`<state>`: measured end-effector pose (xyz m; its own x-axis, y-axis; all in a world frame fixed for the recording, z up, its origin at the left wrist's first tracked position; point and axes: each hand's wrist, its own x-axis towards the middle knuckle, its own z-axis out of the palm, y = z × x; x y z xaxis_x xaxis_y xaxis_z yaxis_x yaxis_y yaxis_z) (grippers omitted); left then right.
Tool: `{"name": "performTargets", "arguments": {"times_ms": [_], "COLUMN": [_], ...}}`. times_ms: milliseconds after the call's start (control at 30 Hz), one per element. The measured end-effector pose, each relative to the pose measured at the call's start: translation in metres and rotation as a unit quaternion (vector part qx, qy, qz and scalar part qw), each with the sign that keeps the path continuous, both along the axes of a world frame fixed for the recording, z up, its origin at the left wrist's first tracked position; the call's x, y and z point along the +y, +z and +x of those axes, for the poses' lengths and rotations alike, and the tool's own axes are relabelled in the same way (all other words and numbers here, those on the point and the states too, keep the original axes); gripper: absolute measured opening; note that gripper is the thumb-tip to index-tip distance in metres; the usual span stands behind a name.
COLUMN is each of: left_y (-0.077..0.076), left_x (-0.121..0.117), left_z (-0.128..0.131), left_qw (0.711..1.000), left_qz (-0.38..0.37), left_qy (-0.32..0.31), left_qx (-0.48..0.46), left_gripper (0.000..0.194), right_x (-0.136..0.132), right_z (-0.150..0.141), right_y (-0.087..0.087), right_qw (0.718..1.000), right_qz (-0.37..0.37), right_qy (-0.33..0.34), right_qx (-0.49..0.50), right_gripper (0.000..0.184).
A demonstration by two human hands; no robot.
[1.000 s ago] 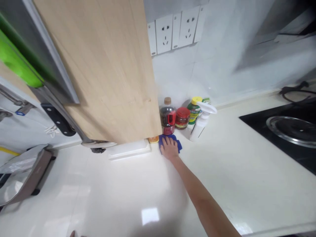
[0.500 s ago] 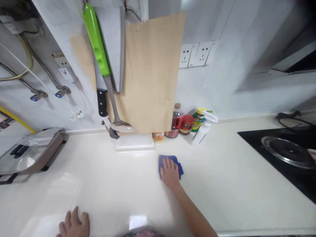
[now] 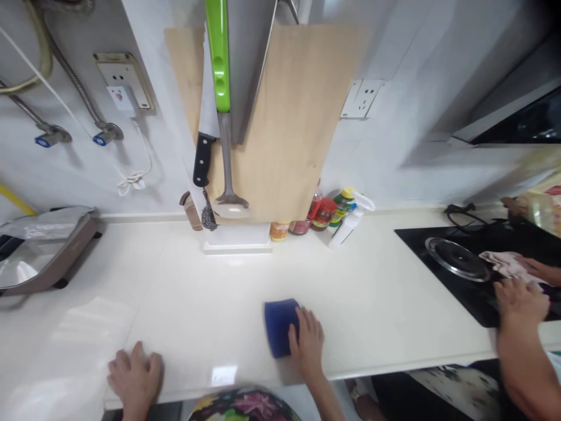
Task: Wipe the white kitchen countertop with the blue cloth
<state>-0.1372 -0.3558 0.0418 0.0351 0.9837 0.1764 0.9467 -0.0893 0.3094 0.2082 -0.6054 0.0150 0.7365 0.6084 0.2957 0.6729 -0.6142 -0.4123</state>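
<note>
A folded blue cloth (image 3: 280, 327) lies on the white countertop (image 3: 201, 310). My right hand (image 3: 309, 345) is at the cloth's right edge, with the thumb and fingertips curled onto it. Whether any of the cloth is tucked under the palm is hidden. Near the front edge, to the left, my left hand (image 3: 135, 374) rests on the counter with its fingers spread and holds nothing.
Another person's hand (image 3: 521, 298) and a pinkish cloth (image 3: 508, 264) are on the black hob (image 3: 438, 257) at right. Along the wall stand a white spray bottle (image 3: 350, 225) and several jars. An electric pan (image 3: 52, 257) sits at left, below hanging utensils.
My right hand and the blue cloth have come toward the front edge; the cloth also moved slightly left, with more of it showing. The other person's arms have come into view.
</note>
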Motion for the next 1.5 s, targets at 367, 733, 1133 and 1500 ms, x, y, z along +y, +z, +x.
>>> {"name": "performTargets", "arguments": {"times_ms": [367,733,1133,1500], "left_y": [-0.003,-0.031,-0.036,-0.027], "left_x": [0.114,0.118,0.125,0.12], "left_z": [0.028,0.041,0.039,0.042], "left_qw": [0.976,0.979,0.977,0.976], "left_qz": [0.049,0.131,0.11,0.096], "left_qy": [-0.198,-0.148,-0.166,-0.171], "left_qx": [-0.077,-0.046,-0.08,-0.098], "left_gripper": [0.052,0.05,0.054,0.055], "right_x": [0.004,0.026,0.034,0.078], "right_z": [0.024,0.013,0.014,-0.028], "right_y": [-0.004,0.013,0.05,0.037], "right_qw": [0.991,0.942,0.973,0.981], "right_qz": [-0.086,-0.227,-0.015,0.027], "right_qy": [-0.08,-0.181,-0.174,0.128], "right_qx": [0.071,0.167,0.151,0.143], "right_gripper": [0.06,0.06,0.051,0.034]}}
